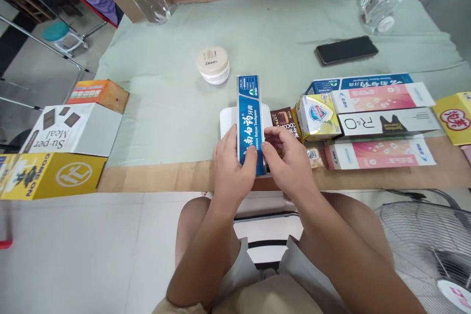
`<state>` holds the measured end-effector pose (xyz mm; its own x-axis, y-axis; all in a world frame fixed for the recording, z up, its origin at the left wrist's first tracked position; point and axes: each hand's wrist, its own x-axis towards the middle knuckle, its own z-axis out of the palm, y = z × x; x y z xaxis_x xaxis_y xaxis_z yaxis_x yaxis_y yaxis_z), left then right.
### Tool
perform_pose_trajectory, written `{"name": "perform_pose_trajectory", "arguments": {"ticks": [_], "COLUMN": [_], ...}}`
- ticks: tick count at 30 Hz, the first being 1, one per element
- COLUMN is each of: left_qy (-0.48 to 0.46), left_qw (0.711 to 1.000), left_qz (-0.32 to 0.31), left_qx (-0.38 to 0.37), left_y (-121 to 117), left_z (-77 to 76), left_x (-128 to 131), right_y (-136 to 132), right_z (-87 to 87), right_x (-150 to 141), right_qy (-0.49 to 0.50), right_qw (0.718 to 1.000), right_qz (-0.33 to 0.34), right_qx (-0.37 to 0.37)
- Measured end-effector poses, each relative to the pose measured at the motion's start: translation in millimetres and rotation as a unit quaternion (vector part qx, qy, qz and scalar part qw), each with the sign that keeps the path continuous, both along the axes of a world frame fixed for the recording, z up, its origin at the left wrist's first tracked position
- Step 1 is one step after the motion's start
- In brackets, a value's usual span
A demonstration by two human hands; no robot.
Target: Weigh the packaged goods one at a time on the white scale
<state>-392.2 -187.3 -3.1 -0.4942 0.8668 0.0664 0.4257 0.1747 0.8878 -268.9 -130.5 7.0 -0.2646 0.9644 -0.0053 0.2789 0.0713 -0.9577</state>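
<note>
Pale green cloth (165,83) covers most of the tabletop (158,177), which has a brown strip at its front edge. Above a white object (228,118) with rounded corners, the blue toothpaste box (249,108) points away from the person. The left hand (232,169) grasps this box, with the thumb on its top face and the fingers along its left side. The right hand (290,162) is bent at the right edge; whether it grips firmly, one cannot tell. Beside the right hand are a brown snack packet (284,117) and a yellow soap box (318,117). Further right, 4 long boxes (386,121) lie close together. Beyond are a Dove jar (213,65) and a black phone (346,50). At the left side, 3 cartons (73,127) stand near each other.
</note>
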Motion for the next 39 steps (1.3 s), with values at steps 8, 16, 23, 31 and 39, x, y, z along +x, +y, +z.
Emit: {"name": "perform_pose_trajectory", "arguments": {"ticks": [8, 16, 23, 31, 39], "left_qy": [0.04, 0.084, 0.054, 0.017, 0.059], "left_qw": [0.998, 0.993, 0.996, 0.997, 0.926], "left_qz": [0.017, -0.065, -0.001, -0.051, -0.373], "left_qx": [0.045, -0.047, -0.065, 0.059, 0.005], "left_y": [-2.5, -5.4, -0.9, 41.5, 235.4], "left_z": [0.6, 17.8, 18.4, 47.8, 79.5], "left_x": [-11.3, -8.2, -14.4, -32.5, 16.1], "right_y": [-1.1, -10.7, -6.7, 49.3, 100.6], "right_z": [-0.1, -6.9, -3.0, 23.1, 15.5], "right_x": [9.3, 4.3, 3.4, 64.2, 132.0], "right_qy": [-0.043, 0.026, 0.037, 0.07, -0.104], "right_qw": [0.995, 0.995, 0.993, 0.956, 0.933], "right_qz": [0.01, 0.034, 0.078, -0.085, -0.283], "right_qx": [0.089, 0.086, 0.081, 0.273, 0.199]}}
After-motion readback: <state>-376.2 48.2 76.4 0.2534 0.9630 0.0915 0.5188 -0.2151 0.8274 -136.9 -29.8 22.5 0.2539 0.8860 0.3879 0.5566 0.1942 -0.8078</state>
